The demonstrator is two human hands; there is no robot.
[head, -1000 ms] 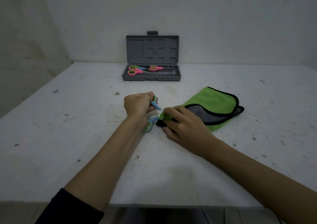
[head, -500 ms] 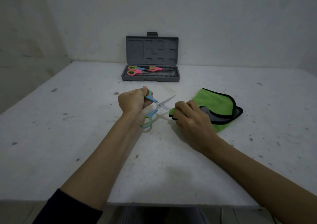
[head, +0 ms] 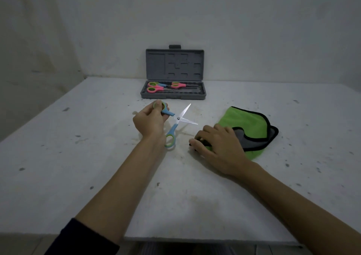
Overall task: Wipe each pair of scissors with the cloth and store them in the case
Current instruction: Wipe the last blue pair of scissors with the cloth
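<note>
My left hand (head: 150, 120) grips one handle loop of blue-and-green scissors (head: 176, 122), held above the table with the blades spread wide apart and pointing right. The other handle hangs down by my wrist. My right hand (head: 218, 147) lies on the near corner of the green cloth (head: 247, 123), a black-edged cloth with a grey patch, its fingers bent over the cloth's edge. The blades are clear of the cloth. At the back stands the grey case (head: 173, 95), lid upright, with pink-and-green scissors (head: 156, 87) lying inside it.
The white table (head: 78, 157) is speckled with dark marks. Its front edge runs below my forearms. A pale wall rises right behind the case and along the left side.
The scissors have come out of the cloth and opened wide, and my left hand has lifted them up and away. My right hand has drawn back with the cloth corner down onto the table.
</note>
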